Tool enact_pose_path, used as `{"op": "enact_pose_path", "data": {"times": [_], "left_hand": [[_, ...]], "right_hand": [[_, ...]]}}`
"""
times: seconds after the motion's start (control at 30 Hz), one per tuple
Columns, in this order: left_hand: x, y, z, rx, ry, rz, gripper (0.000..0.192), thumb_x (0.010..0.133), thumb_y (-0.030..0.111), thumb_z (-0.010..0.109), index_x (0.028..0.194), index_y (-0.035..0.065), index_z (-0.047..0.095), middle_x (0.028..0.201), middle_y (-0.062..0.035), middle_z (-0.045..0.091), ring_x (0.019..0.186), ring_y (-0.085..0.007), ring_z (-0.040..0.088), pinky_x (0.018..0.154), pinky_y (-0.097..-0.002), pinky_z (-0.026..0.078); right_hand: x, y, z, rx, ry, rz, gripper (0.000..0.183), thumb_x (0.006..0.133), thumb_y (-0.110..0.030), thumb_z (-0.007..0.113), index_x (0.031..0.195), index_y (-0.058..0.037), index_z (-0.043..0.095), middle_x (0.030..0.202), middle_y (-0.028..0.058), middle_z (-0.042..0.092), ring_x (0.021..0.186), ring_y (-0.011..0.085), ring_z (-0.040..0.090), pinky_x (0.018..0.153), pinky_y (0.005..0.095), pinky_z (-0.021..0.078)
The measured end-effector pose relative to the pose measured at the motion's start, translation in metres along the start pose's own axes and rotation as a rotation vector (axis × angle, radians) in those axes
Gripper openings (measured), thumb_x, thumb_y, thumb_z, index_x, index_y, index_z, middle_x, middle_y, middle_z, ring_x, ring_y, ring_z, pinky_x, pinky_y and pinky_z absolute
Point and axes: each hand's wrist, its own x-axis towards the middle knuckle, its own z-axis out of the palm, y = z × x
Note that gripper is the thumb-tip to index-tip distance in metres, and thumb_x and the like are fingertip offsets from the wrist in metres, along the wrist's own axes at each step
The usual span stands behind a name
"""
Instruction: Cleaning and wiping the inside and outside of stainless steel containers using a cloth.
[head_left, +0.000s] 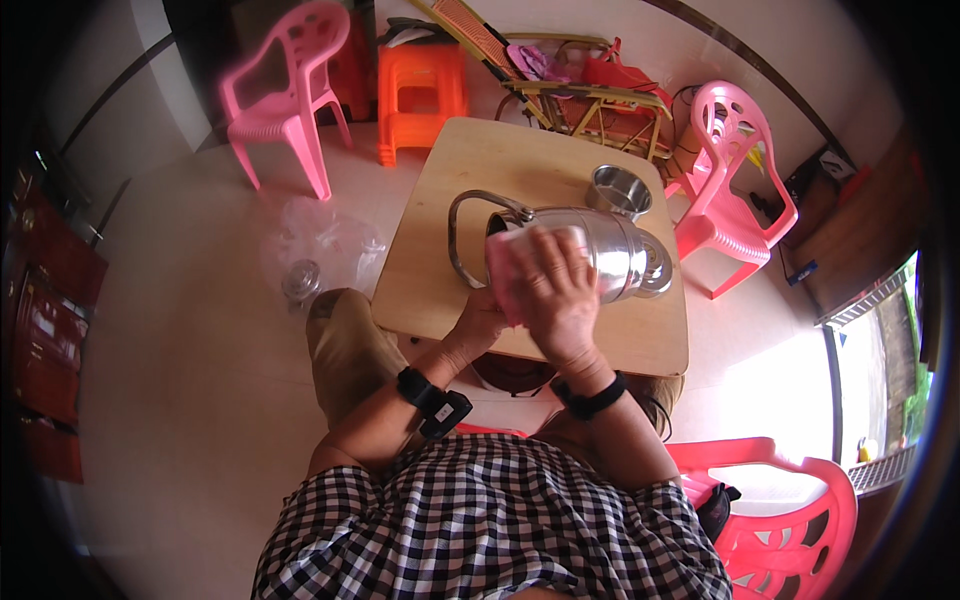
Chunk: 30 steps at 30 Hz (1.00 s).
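Note:
A shiny stainless-steel barrel-shaped pail (621, 251) lies on its side on the wooden-topped table (427, 300). Its dark mouth faces left, and its curved carrying handle (452, 232) sticks out on that side. My right hand (556, 300) presses a pink cloth (504, 274) against the pail's wall near the mouth. Below the mouth is my left hand (480, 324), close against the cloth; its fingers are mostly hidden, so its grip is unclear. At the pail's right end shows a round ringed metal piece (657, 264), a lid or the base.
A steel bowl (619, 191) stands behind the pail. Pink plastic chairs (281, 124) and orange stacked stools (420, 90) surround the table, with a folded bamboo recliner (592, 97) at the back. A clear plastic bag (330, 244) lies on the floor by my left knee.

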Motion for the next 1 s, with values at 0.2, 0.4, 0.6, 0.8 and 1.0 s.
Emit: {"op": "enact_pose_path", "data": {"times": [0.2,0.4,0.6,0.8,1.0], "left_hand": [[0.004,0.0,-0.01,0.018,-0.078,0.177,0.041,0.084,-0.001,0.075,0.123,0.003,0.064,0.11,0.0005,0.066,0.105,-0.0102,0.06,0.092,-0.0261,0.049],[0.011,0.002,-0.031,0.105,-0.169,0.033,0.03,0.084,-0.002,0.076,0.114,0.0019,0.07,0.098,0.0019,0.069,0.093,-0.0076,0.061,0.084,-0.0245,0.05],[0.0,0.058,-0.017,-0.161,-0.035,-0.089,0.041,0.09,0.014,0.074,0.127,0.0032,0.06,0.108,-0.0036,0.066,0.094,-0.0129,0.064,0.061,-0.0301,0.06],[0.004,0.078,-0.009,-0.228,0.056,-0.2,0.039,0.091,0.031,0.074,0.118,0.0046,0.063,0.105,-0.0014,0.062,0.095,-0.0123,0.061,0.062,-0.0306,0.058],[0.007,0.054,-0.012,-0.198,0.245,-0.071,0.033,0.086,0.034,0.081,0.087,0.004,0.067,0.079,0.0033,0.058,0.073,-0.0078,0.054,0.064,-0.0245,0.045]], "right_hand": [[0.018,0.018,0.006,-0.092,-0.007,0.061,0.051,0.087,-0.033,0.067,0.135,-0.0181,0.059,0.137,0.0093,0.057,0.131,0.0327,0.049,0.099,0.0504,0.0401],[0.003,0.118,0.001,-0.1,-0.19,0.375,0.045,0.1,-0.042,0.05,0.134,-0.0143,0.062,0.135,0.0061,0.06,0.125,0.0294,0.053,0.102,0.0477,0.0396],[-0.02,0.095,-0.012,-0.078,-0.06,0.307,0.045,0.101,-0.037,0.051,0.137,-0.0122,0.06,0.136,0.0098,0.06,0.128,0.0332,0.051,0.106,0.0466,0.0363],[-0.025,0.051,-0.029,-0.24,-0.042,0.175,0.049,0.092,-0.028,0.065,0.138,-0.0104,0.057,0.14,0.011,0.057,0.132,0.0346,0.048,0.104,0.0477,0.0388],[0.006,0.01,-0.034,-0.091,-0.123,0.004,0.052,0.087,-0.027,0.067,0.135,-0.0085,0.058,0.137,0.0121,0.056,0.129,0.0343,0.05,0.102,0.0474,0.0398]]}}
